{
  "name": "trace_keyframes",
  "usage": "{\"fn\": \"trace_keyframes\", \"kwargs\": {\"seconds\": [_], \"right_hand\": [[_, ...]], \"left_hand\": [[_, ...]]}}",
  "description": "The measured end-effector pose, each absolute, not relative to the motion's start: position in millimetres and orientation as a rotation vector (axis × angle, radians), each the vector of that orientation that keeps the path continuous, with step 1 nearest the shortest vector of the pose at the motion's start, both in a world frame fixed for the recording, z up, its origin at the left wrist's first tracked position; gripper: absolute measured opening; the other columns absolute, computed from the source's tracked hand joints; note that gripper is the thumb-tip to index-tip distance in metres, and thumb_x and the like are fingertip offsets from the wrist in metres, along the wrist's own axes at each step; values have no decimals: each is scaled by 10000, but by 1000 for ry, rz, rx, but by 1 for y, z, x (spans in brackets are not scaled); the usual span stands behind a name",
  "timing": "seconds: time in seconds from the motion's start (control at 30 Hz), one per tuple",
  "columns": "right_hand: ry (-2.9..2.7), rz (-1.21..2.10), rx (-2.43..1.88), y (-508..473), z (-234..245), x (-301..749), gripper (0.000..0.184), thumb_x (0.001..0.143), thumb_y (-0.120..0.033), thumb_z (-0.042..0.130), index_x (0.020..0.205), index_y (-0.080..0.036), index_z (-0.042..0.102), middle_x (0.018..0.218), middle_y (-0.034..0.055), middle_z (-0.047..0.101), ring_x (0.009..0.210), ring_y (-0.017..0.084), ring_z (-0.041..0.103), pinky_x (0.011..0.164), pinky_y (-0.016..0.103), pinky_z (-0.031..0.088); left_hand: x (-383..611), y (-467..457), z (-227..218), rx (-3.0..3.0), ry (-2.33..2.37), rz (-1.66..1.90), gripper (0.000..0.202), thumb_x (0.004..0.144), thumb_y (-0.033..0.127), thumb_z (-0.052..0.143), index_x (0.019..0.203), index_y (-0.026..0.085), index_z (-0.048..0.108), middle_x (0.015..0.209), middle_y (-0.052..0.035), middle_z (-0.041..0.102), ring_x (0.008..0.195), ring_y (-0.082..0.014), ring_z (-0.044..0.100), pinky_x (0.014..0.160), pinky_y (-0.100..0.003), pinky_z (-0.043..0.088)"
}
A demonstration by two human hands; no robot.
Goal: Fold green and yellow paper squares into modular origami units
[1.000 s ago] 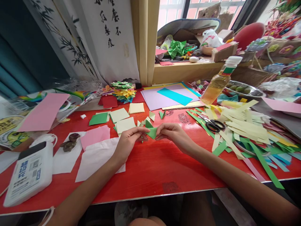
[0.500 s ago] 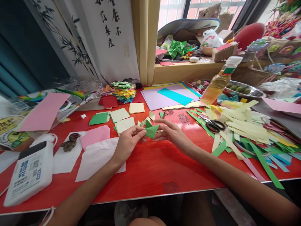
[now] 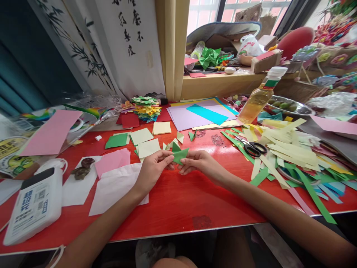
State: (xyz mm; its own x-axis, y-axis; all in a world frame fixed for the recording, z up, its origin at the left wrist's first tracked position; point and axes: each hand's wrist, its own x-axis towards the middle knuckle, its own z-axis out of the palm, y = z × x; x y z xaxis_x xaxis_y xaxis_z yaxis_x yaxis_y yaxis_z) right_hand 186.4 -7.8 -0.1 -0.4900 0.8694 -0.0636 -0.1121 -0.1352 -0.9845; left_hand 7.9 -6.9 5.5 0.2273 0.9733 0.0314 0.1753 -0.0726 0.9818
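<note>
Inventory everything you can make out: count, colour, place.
Folded green paper piece: one, green, centre
Pale square paper sheets: several, yellowish, left
Flat pink paper stack: one, pink, left
White rectangular box: one, white, near left
Layered paper stack: one, multicoloured, rear
Large lilac paper sheet: one, lilac, rear
Clear glass bottle: one, amber liquid, right
Black-handled metal scissors: one, black, right
Long paper strips: many, mixed, right
White hanging scroll: one, white, background
Assorted clutter: uncounted, mixed, windowsill
Shiny red tabletop: one, red, below
Left hand: one, bare, centre
Right hand: one, bare, centre
</note>
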Motion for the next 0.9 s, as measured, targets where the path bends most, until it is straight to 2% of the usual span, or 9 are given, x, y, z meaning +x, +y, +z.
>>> {"fn": "trace_keyframes", "kwargs": {"seconds": [0.37,0.6,0.77,0.83,0.9], "right_hand": [[-1380,1687,-914,-9,-3,184,229,754,-286,596,917,-127,626,750,35,618,608,90,584,621,244,495],[-1377,1596,-975,-9,0,185,157,757,-270,577,816,-127,609,748,36,605,599,89,568,589,237,478],[-1413,1561,-1002,-9,3,186,155,751,-278,585,776,-128,610,709,38,607,582,92,562,580,239,478],[-1431,1561,-1000,-9,4,186,165,743,-286,595,788,-129,614,687,27,601,565,88,559,567,236,476],[-1467,1567,-982,-9,5,185,188,732,-307,606,794,-130,615,689,20,599,556,87,560,556,235,478]], "left_hand": [[9,-6,3,1418,1090,971,257,769,353,541,909,145,596,676,-2,613,623,-111,594,665,-245,489],[10,-8,3,1458,1078,938,340,809,366,465,1054,147,553,746,-41,645,673,-144,612,716,-312,498],[11,-11,7,1500,1096,961,345,834,372,408,1103,182,514,784,-34,633,718,-144,608,725,-304,491],[11,-12,8,1568,1124,941,320,817,373,446,1072,192,517,760,-20,623,709,-141,600,713,-289,479],[10,-13,9,1672,1152,900,250,787,362,503,965,193,551,721,-5,610,696,-139,589,700,-271,460]]}}
